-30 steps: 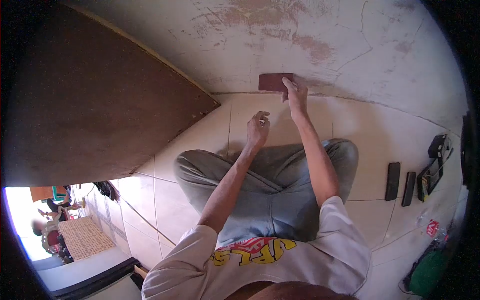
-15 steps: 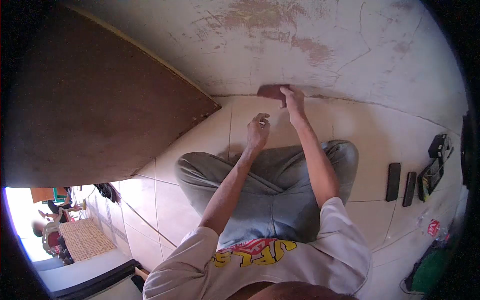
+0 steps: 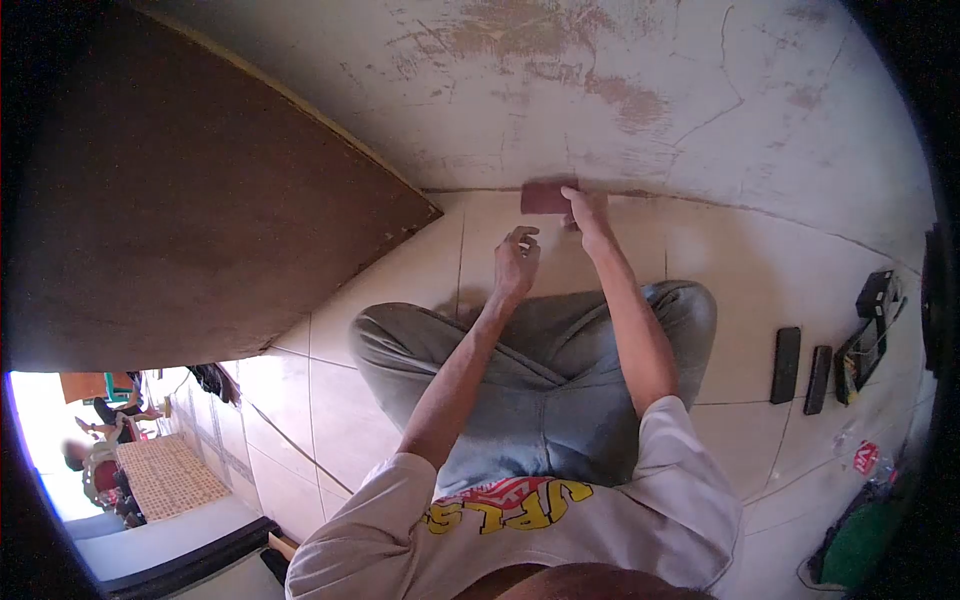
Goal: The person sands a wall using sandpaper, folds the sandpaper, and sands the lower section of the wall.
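Observation:
A dark maroon rectangle that looks like a piece of sandpaper [image 3: 545, 198] is at the foot of the wall, where it meets the floor tiles. My right hand [image 3: 588, 215] grips its right end, with the thumb on top and the other fingers partly hidden below. Left of it and nearer to me, my left hand [image 3: 516, 262] hovers over the tiles, fingers loosely bent and apart, holding nothing that I can see. The pale wall [image 3: 620, 60] in front of me has scratches, cracks and reddish worn patches.
A large brown panel [image 3: 190, 210] slants in on the left. Two black oblong objects [image 3: 785, 365] and a small box [image 3: 877, 293] lie on the tiles at right, near crumpled plastic [image 3: 865, 457]. Far left, a person [image 3: 95, 470] is beside a woven-patterned surface [image 3: 170, 475].
My right hand and the sandpaper have come slightly down the wall toward me, and more of the sandpaper's flat face shows. The left hand stays in place.

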Available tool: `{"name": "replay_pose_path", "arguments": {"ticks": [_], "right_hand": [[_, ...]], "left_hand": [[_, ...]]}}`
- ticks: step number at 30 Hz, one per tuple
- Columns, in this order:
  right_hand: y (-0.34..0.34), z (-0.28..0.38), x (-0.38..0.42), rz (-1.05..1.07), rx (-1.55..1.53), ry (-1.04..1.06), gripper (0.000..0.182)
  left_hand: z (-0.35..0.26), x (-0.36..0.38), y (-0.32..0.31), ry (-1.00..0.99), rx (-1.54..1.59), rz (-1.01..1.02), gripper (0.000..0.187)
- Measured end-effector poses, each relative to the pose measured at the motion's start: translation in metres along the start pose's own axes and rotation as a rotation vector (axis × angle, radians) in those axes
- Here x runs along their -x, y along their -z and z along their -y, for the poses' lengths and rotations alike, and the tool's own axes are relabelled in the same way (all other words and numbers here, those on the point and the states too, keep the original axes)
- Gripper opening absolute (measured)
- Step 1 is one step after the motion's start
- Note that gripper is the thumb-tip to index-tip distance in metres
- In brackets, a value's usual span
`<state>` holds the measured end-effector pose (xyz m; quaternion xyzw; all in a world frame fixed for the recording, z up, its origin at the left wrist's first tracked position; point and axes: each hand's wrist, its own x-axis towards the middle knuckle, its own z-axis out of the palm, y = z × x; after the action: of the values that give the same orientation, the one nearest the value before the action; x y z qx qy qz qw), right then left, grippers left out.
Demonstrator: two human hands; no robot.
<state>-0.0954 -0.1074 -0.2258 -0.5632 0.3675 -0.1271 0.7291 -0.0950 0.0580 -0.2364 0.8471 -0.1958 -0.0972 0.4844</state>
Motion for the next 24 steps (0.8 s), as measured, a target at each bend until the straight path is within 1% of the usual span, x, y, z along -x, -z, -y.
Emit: {"name": "replay_pose_path", "arguments": {"ticks": [2,5,7,8,10,11,13,17,19,22,24], "right_hand": [[0.002,-0.007,-0.004,-0.002,0.019,-0.009,0.026],[0.001,-0.008,-0.011,0.008,-0.047,0.018,0.023],[-0.005,0.019,0.0,-0.007,-0.215,0.155,0.016],[-0.005,0.029,0.005,-0.007,-0.215,0.154,0.016],[-0.006,0.039,0.011,0.09,-0.297,0.323,0.017],[-0.005,0.036,0.012,0.091,-0.295,0.322,0.017],[-0.004,0.023,0.008,-0.074,-0.209,0.077,0.018],[-0.005,0.012,-0.001,-0.114,-0.196,0.068,0.021],[-0.009,0.034,0.01,-0.054,-0.187,0.23,0.02],[-0.007,0.024,0.003,-0.016,-0.229,0.278,0.018],[-0.008,0.019,0.004,-0.049,-0.242,0.26,0.017]], "left_hand": [[-0.002,0.0,0.001,0.022,-0.01,0.024,0.023],[-0.005,-0.001,0.001,0.054,-0.008,0.013,0.023],[-0.006,-0.001,0.001,0.052,0.016,0.02,0.022],[-0.007,-0.001,0.001,0.053,0.016,0.021,0.022],[-0.008,0.0,0.001,0.051,0.041,-0.007,0.024],[-0.01,0.001,0.001,0.053,0.043,-0.007,0.024],[-0.006,0.0,0.0,0.042,0.024,-0.002,0.024],[-0.002,-0.002,-0.001,0.008,0.013,-0.015,0.024],[-0.004,0.0,0.001,0.019,0.038,-0.019,0.024],[-0.003,0.0,0.0,0.017,0.029,-0.018,0.024],[-0.002,-0.002,-0.001,0.018,0.025,-0.014,0.024]]}}
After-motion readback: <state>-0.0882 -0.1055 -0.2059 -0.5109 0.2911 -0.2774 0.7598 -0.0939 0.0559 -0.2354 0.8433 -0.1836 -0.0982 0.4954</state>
